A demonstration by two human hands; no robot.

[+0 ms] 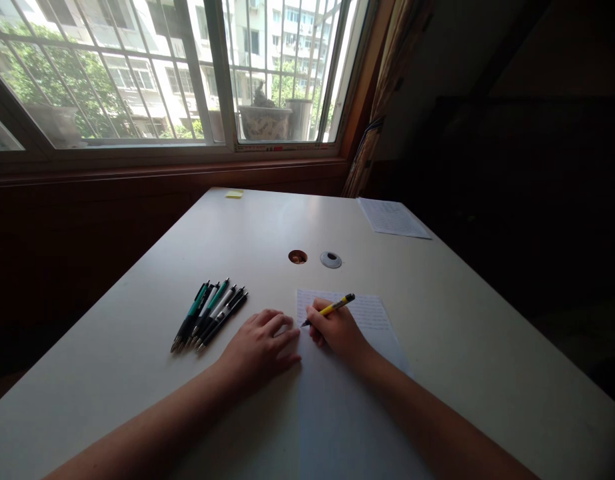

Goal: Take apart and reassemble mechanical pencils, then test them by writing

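Observation:
My right hand (337, 331) is closed on a yellow pen (332, 308) with a black cap end, its tip touching the left edge of a lined sheet of paper (372, 317) on the white table (462, 347). My left hand (261, 347) lies flat with fingers stretched out, pressing on the table at the sheet's left edge. Several pens (210, 315), green, white and black, lie side by side to the left of my left hand.
A round cable hole (298, 257) and a grey cap (331, 260) sit in the table's middle. A second printed sheet (392, 217) lies at the far right, a yellow sticky pad (234, 194) at the far edge. A window and a curtain stand behind.

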